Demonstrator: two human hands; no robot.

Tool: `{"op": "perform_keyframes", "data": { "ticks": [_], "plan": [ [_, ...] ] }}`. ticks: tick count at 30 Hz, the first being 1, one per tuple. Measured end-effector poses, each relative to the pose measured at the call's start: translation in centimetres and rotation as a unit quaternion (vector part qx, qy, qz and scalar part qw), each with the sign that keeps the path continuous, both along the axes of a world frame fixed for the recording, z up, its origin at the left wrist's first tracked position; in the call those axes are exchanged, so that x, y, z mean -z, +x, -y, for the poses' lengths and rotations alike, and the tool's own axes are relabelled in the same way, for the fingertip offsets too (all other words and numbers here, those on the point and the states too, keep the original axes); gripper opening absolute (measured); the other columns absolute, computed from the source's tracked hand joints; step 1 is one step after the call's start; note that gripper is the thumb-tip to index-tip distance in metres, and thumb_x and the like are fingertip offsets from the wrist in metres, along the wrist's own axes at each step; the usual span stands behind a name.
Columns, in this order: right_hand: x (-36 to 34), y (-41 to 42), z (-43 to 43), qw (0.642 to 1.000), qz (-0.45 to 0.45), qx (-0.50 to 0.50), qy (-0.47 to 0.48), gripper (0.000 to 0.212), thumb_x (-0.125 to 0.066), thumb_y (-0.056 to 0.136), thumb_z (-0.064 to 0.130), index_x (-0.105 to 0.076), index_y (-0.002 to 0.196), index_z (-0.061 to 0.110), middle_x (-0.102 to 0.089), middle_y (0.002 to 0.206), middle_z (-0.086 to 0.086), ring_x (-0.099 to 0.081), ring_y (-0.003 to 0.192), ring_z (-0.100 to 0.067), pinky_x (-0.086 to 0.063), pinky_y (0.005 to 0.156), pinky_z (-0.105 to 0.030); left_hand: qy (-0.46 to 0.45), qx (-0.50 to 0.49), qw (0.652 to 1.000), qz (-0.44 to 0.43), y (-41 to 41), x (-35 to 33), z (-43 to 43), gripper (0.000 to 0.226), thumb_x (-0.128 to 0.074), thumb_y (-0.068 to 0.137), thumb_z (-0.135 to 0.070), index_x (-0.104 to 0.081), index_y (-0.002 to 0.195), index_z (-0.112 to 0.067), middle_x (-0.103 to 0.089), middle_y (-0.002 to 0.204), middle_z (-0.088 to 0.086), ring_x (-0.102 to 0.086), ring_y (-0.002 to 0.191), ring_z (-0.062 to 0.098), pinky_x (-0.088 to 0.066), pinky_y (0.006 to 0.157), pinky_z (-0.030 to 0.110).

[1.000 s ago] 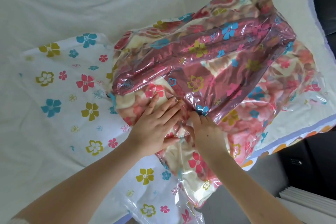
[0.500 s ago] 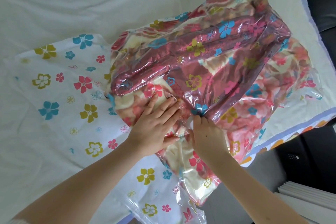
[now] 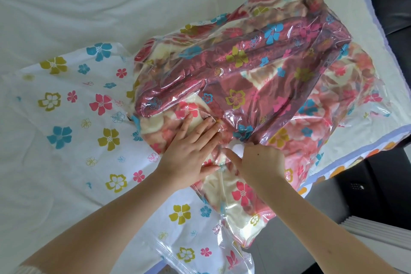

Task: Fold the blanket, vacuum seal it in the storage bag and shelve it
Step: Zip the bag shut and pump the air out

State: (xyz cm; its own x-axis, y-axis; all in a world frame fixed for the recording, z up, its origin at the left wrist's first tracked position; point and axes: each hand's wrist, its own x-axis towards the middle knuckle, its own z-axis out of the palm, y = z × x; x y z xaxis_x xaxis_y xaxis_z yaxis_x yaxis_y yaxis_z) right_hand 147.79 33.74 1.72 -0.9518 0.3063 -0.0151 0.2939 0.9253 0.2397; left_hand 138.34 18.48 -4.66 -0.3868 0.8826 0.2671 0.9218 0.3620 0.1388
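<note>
Lying on the bed (image 3: 89, 6), the folded blanket (image 3: 255, 87), a red, pink and cream floral one, sits inside the clear storage bag (image 3: 289, 35) printed with small coloured flowers, toward the right and far part of the scene. The plastic over it is loose and creased, with puffy ridges running across the top. The bag's flat, unfilled part (image 3: 73, 118) spreads out to the left and near side over the white sheet. The left hand (image 3: 189, 153) lies flat on the near edge of the bundle, its fingers (image 3: 204, 131) straight and spread, pressing down through the plastic and holding nothing. Just right of it, almost touching, the right hand (image 3: 260, 162) rests on the bag with its fingers curled under at the knuckles; a whitish round piece shows just past them, but I cannot tell whether they have hold of it or of the plastic. At the right, the bed's patterned edge (image 3: 333, 169) meets a dark floor, with a stack of white sheets (image 3: 378, 231) near the right corner
</note>
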Motion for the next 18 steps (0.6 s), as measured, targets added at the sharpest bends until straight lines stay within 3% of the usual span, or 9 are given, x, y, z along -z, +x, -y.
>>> {"op": "perform_keyframes", "data": {
  "ticks": [1,3,6,9,12,13,15,17,18],
  "plan": [
    [0.0,0.3,-0.1,1.0,0.022,-0.008,0.003,0.054,-0.074,0.069,0.056,-0.047,0.053,0.012,-0.032,0.039,-0.001,-0.027,0.031,-0.013,-0.013,0.045,-0.009,0.003,0.0,1.0,0.001,0.0,0.0,0.0,0.067,-0.04,0.088,-0.06,-0.052,0.133,-0.012,-0.036,0.149,0.006,-0.027,0.141,0.026,-0.019,0.11,0.059],
    [0.2,0.6,-0.4,0.996,0.076,-0.039,0.021,0.043,-0.087,0.054,0.037,-0.061,0.071,0.007,-0.047,0.049,-0.006,-0.042,0.035,-0.018,-0.022,0.036,-0.015,0.005,0.0,1.0,-0.004,0.0,0.1,0.0,0.067,-0.039,0.088,-0.06,-0.052,0.134,-0.012,-0.037,0.149,0.006,-0.028,0.14,0.026,-0.019,0.11,0.059],
    [0.4,-0.2,-0.4,0.994,0.082,-0.054,0.05,0.04,-0.085,0.036,0.002,-0.061,0.067,0.003,-0.046,0.045,-0.007,-0.042,0.029,-0.017,-0.023,0.035,-0.015,0.002,0.0,1.0,-0.007,0.0,0.1,0.0,0.067,-0.041,0.088,-0.061,-0.052,0.133,-0.013,-0.038,0.148,0.005,-0.028,0.14,0.026,-0.02,0.11,0.059],
    [1.3,-0.2,0.3,0.995,0.079,-0.019,0.056,0.037,-0.086,0.034,0.009,-0.059,0.06,0.004,-0.044,0.039,-0.004,-0.04,0.024,-0.013,-0.018,0.039,-0.011,0.0,0.001,1.0,-0.006,0.0,0.2,0.0,0.067,-0.042,0.088,-0.061,-0.053,0.133,-0.012,-0.039,0.148,0.006,-0.028,0.14,0.026,-0.02,0.11,0.059],
    [2.2,0.1,1.6,0.99,0.096,0.1,0.016,0.039,-0.089,0.049,0.022,-0.058,0.065,0.006,-0.051,0.041,-0.004,-0.049,0.028,-0.017,-0.022,0.036,-0.014,-0.006,0.001,1.0,-0.003,0.0,0.1,0.0,0.067,-0.04,0.088,-0.06,-0.052,0.133,-0.012,-0.037,0.149,0.006,-0.026,0.141,0.026,-0.02,0.11,0.06],
    [1.9,-0.1,2.1,0.985,0.105,0.134,0.008,0.033,-0.082,0.065,0.025,-0.058,0.076,0.006,-0.059,0.051,-0.006,-0.059,0.038,-0.021,-0.028,0.036,-0.019,-0.01,0.001,1.0,-0.002,0.0,0.1,0.0,0.067,-0.04,0.089,-0.06,-0.051,0.134,-0.012,-0.035,0.15,0.006,-0.025,0.141,0.026,-0.02,0.11,0.06],
    [1.8,-0.4,2.7,0.969,0.14,0.198,-0.037,0.017,-0.051,0.096,0.022,-0.051,0.104,0.008,-0.07,0.083,-0.005,-0.07,0.073,-0.024,-0.04,0.051,-0.025,-0.021,-0.002,1.0,-0.001,0.0,-0.1,0.0,0.068,-0.039,0.089,-0.061,-0.049,0.136,-0.012,-0.032,0.151,0.006,-0.024,0.142,0.025,-0.019,0.111,0.059],
    [1.7,-0.4,2.9,0.96,0.13,0.24,-0.069,0.019,-0.04,0.101,0.022,-0.046,0.112,0.008,-0.07,0.092,-0.004,-0.07,0.086,-0.023,-0.041,0.058,-0.027,-0.022,-0.002,1.0,0.0,0.0,-0.3,0.0,0.069,-0.039,0.089,-0.061,-0.049,0.136,-0.012,-0.032,0.151,0.006,-0.024,0.142,0.025,-0.018,0.111,0.059],
    [1.4,-0.3,2.8,0.964,0.129,0.228,-0.048,0.022,-0.047,0.098,0.027,-0.049,0.108,0.008,-0.069,0.087,-0.005,-0.07,0.079,-0.024,-0.043,0.056,-0.027,-0.021,-0.001,1.0,0.0,0.0,-0.4,0.0,0.069,-0.039,0.088,-0.061,-0.05,0.135,-0.012,-0.033,0.151,0.006,-0.024,0.142,0.025,-0.019,0.111,0.059]
  ]
}}
